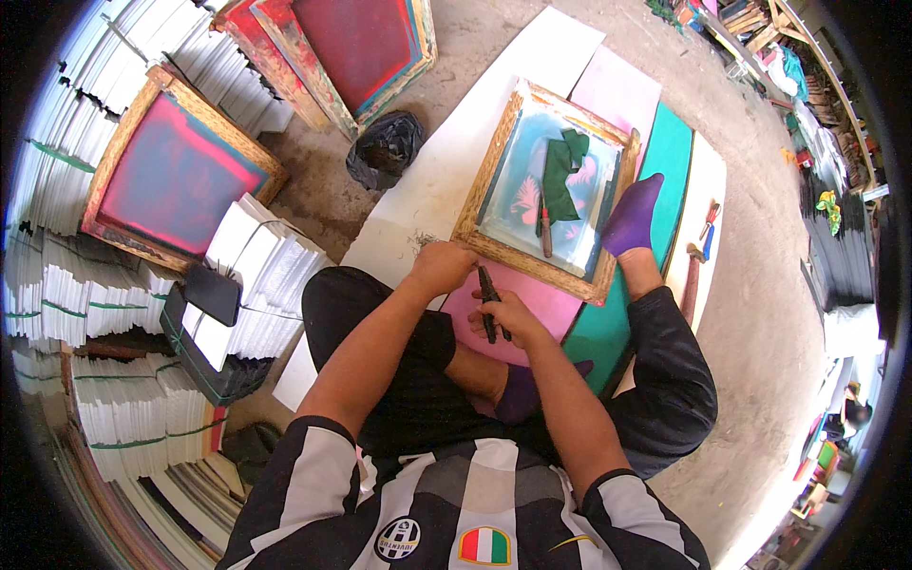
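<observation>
My right hand (508, 315) is closed around the dark handles of a pair of pliers (488, 294), whose upper end points toward my left fingers. Beside the near left corner of a wooden screen frame (543, 273), my left hand (444, 269) has its fingers pinched together; what they hold, if anything, is hidden. The frame lies flat, with pale blue mesh (503, 231) bearing white and pink shapes. On the mesh rest a dark green cloth (560, 180) and a screwdriver (545, 233) with a reddish-brown handle. Small dark bits (427, 237) are scattered by my left hand.
My purple-socked foot (635, 214) presses against the frame's right side. A hammer (692, 275) and small tools (710, 220) lie farther right. Left are a black bag (386, 150), a phone (213, 294), other screens (180, 180) and bundled paper stacks (57, 275).
</observation>
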A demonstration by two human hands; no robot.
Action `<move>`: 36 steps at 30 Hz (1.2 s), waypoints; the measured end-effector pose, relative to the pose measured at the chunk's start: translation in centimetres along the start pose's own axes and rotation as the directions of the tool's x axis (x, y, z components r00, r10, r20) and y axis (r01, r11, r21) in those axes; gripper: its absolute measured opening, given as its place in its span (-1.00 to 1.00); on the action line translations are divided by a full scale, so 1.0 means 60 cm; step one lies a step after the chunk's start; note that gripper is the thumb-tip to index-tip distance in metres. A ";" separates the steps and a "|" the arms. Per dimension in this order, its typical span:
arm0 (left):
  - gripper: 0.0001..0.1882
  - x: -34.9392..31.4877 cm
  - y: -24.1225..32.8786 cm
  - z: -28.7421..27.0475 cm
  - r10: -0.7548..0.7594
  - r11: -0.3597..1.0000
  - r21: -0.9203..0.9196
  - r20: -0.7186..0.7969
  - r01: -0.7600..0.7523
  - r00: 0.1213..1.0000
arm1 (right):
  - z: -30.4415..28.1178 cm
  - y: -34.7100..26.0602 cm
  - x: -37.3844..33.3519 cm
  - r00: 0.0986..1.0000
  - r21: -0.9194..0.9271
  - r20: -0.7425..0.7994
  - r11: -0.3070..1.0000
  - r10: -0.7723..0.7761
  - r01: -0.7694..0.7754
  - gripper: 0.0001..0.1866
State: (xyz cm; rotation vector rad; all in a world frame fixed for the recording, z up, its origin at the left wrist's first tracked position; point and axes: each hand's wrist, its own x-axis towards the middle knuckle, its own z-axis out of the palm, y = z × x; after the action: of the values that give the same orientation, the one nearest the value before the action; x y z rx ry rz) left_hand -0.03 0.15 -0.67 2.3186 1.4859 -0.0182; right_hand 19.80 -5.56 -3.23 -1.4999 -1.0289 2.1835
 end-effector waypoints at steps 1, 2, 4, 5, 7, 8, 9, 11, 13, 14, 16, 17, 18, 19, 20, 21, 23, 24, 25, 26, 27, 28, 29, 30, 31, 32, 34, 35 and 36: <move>-0.77 0.002 0.000 0.000 -0.028 1.000 0.012 0.006 0.028 1.000 | -0.007 0.005 0.005 1.000 -0.001 0.003 1.000 -0.016 0.016 -0.65; -0.78 0.004 -0.001 0.001 -0.057 0.998 0.023 0.011 0.057 0.998 | -0.016 0.010 0.008 0.999 -0.002 0.006 1.000 -0.032 0.032 -0.62; -0.79 0.003 -0.011 0.001 -0.165 0.986 -0.009 0.011 0.165 0.986 | -0.030 0.002 0.006 0.998 0.071 -0.042 0.997 0.038 -0.034 -0.62; -0.79 0.001 -0.017 0.001 -0.219 0.975 -0.026 0.013 0.219 0.976 | -0.038 -0.004 0.005 0.995 0.108 -0.064 0.992 0.073 -0.066 -0.62; -0.79 -0.001 -0.032 0.002 -0.302 0.953 -0.034 0.016 0.303 0.953 | -0.057 -0.007 0.009 0.993 0.103 -0.072 0.991 0.093 -0.085 -0.65; -0.78 -0.001 -0.037 0.004 -0.343 0.939 -0.039 0.017 0.343 0.939 | -0.065 -0.009 0.012 0.992 0.100 -0.077 0.990 0.103 -0.095 -0.66; -0.78 -0.002 -0.040 0.002 -0.364 0.930 -0.040 0.016 0.364 0.931 | -0.069 -0.010 0.016 0.991 0.080 -0.077 0.991 0.109 -0.103 -0.66; -0.77 -0.002 -0.044 0.000 -0.405 0.913 -0.042 0.012 0.405 0.914 | -0.076 -0.013 0.023 0.989 0.040 -0.079 0.992 0.121 -0.118 -0.66; -0.77 -0.002 -0.044 0.001 -0.405 0.913 -0.038 0.019 0.405 0.914 | -0.080 -0.014 0.025 0.991 0.010 -0.070 0.994 0.111 -0.111 -0.65; -0.77 -0.001 -0.044 0.001 -0.404 0.914 -0.036 0.023 0.405 0.914 | -0.082 -0.014 0.026 0.992 -0.005 -0.066 0.994 0.106 -0.106 -0.65; -0.78 -0.001 -0.046 0.004 -0.410 0.911 -0.038 0.025 0.410 0.912 | -0.070 -0.026 0.020 0.990 -0.012 -0.123 0.998 0.063 -0.065 -0.70; -0.78 -0.001 -0.047 0.006 -0.413 0.910 -0.039 0.027 0.413 0.911 | -0.065 -0.032 0.016 0.988 -0.017 -0.152 0.999 0.042 -0.045 -0.72; -0.78 -0.001 -0.046 0.005 -0.413 0.910 -0.040 0.026 0.414 0.910 | -0.062 -0.040 0.012 0.986 -0.044 -0.158 0.997 0.053 -0.061 -0.71; -0.78 -0.002 -0.046 0.004 -0.414 0.909 -0.041 0.025 0.414 0.910 | -0.059 -0.049 0.008 0.984 -0.070 -0.164 0.995 0.065 -0.077 -0.70; -0.79 -0.002 -0.046 0.004 -0.415 0.909 -0.042 0.025 0.415 0.910 | -0.058 -0.054 0.007 0.983 -0.097 -0.170 0.991 0.076 -0.094 -0.69; -0.79 -0.001 -0.046 0.005 -0.414 0.909 -0.047 0.020 0.414 0.910 | -0.062 -0.051 0.011 0.981 -0.123 -0.174 0.987 0.083 -0.105 -0.67; -0.79 0.001 -0.046 0.009 -0.413 0.909 -0.057 0.010 0.413 0.911 | -0.072 -0.042 0.022 0.979 -0.176 -0.180 0.976 0.096 -0.128 -0.63; -0.78 0.002 -0.047 0.009 -0.426 0.903 -0.047 0.017 0.426 0.905 | -0.071 -0.036 0.026 0.979 -0.191 -0.199 0.978 0.050 -0.089 -0.64; -0.78 0.004 -0.047 0.008 -0.439 0.897 -0.036 0.024 0.440 0.898 | -0.068 -0.029 0.028 0.976 -0.206 -0.217 0.977 0.004 -0.050 -0.64; -0.78 0.006 -0.047 0.008 -0.451 0.892 -0.026 0.031 0.452 0.892 | -0.067 -0.022 0.030 0.971 -0.223 -0.235 0.975 -0.042 -0.012 -0.65; -0.78 0.007 -0.049 0.008 -0.465 0.884 -0.029 0.025 0.466 0.885 | -0.063 -0.020 0.030 0.963 -0.253 -0.265 0.967 -0.047 -0.022 -0.66; -0.77 0.007 -0.051 0.009 -0.479 0.877 -0.033 0.020 0.479 0.878 | -0.059 -0.019 0.031 0.954 -0.283 -0.296 0.959 -0.054 -0.034 -0.67; -0.77 0.007 -0.053 0.010 -0.492 0.870 -0.036 0.015 0.492 0.870 | -0.056 -0.018 0.031 0.943 -0.311 -0.326 0.949 -0.061 -0.046 -0.67; -0.77 0.006 -0.053 0.009 -0.505 0.862 -0.044 0.028 0.505 0.863 | -0.047 -0.025 0.027 0.936 -0.367 -0.349 0.927 -0.058 -0.079 -0.68; -0.77 0.005 -0.053 0.005 -0.517 0.854 -0.051 0.041 0.518 0.855 | -0.038 -0.039 0.016 0.927 -0.421 -0.371 0.900 -0.057 -0.113 -0.68; -0.76 0.002 -0.052 0.001 -0.529 0.845 -0.058 0.053 0.531 0.847 | -0.032 -0.046 0.012 0.918 -0.472 -0.393 0.869 -0.058 -0.147 -0.68; -0.76 0.000 -0.042 -0.016 -0.515 0.851 -0.083 0.052 0.518 0.855 | -0.042 -0.033 0.021 0.905 -0.491 -0.417 0.858 -0.079 -0.151 -0.64; -0.76 -0.001 -0.039 -0.020 -0.509 0.854 -0.096 0.052 0.511 0.859 | -0.047 -0.024 0.028 0.899 -0.501 -0.429 0.852 -0.090 -0.154 -0.62; -0.76 -0.001 -0.042 -0.018 -0.531 0.840 -0.092 0.056 0.534 0.845 | -0.053 -0.010 0.040 0.893 -0.539 -0.425 0.834 -0.151 -0.115 -0.61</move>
State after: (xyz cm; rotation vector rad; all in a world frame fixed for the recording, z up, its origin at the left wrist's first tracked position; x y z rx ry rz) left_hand -2.49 1.38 -0.43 1.7445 2.0184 -0.1208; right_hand 21.59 -2.49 -5.08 -2.0961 -1.5612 1.4386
